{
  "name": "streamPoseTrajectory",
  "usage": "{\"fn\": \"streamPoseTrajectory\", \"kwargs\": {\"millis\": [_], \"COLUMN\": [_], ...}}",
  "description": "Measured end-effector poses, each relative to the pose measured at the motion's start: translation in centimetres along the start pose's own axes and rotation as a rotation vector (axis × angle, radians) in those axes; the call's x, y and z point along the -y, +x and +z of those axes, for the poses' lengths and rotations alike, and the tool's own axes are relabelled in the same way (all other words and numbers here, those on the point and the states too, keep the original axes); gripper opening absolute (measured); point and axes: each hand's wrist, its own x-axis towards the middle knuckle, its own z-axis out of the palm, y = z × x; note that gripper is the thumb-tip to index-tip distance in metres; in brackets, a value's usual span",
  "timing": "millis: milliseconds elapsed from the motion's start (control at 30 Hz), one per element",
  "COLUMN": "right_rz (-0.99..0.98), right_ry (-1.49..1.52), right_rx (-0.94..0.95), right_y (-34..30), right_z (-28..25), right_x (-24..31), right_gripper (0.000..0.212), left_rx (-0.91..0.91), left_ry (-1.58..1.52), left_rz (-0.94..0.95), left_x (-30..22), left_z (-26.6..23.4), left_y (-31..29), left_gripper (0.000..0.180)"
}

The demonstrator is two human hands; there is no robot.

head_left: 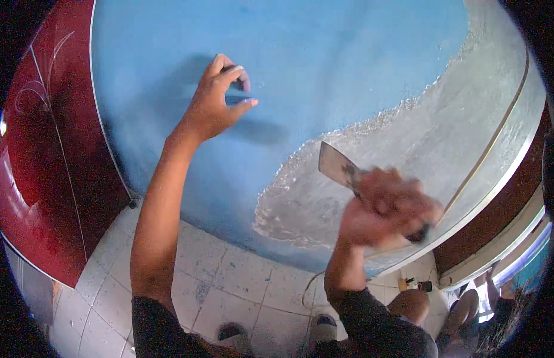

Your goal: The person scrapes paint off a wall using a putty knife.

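Note:
My right hand point(389, 210), blurred by motion, is wrapped round the dark handle of a putty knife point(338, 165). The knife's flat blade points up and to the left, over the bare grey patch point(408, 146) of the wall; whether it touches the surface I cannot tell. Blue paint point(348, 59) covers the rest of the wall, with a ragged, flaking edge where it meets the grey. Farther left, my left hand point(214, 104) is raised before the blue paint, fingers curled and thumb apart, holding nothing. Its shadow falls on the wall beside it.
A glossy dark red panel point(62, 131) with thin pale lines stands at the left. A thin pale cable point(495, 143) runs along the grey wall at the right. Below are white floor tiles point(229, 298) with blue specks. Parts of another person point(462, 313) show at the lower right.

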Motion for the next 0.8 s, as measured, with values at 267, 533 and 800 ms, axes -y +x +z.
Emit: {"fn": "streamPoseTrajectory", "kwargs": {"millis": [267, 533, 800], "right_rz": [-0.096, -0.091, 0.144], "right_ry": [0.057, -0.173, -0.273], "right_rx": [-0.077, 0.001, -0.253], "right_y": [1.0, 0.5, 0.5], "right_z": [1.1, 0.2, 0.2], "right_x": [0.4, 0.8, -0.2], "right_gripper": [0.031, 0.04, 0.044], "left_rx": [-0.005, -0.016, -0.04], "left_ry": [0.01, 0.015, -0.044], "left_rz": [-0.001, 0.031, 0.015], "left_x": [-0.4, -0.6, -0.9], "left_z": [0.0, 0.4, 0.0], "left_y": [0.4, 0.5, 0.7], "left_gripper": [0.033, 0.033, 0.029]}}
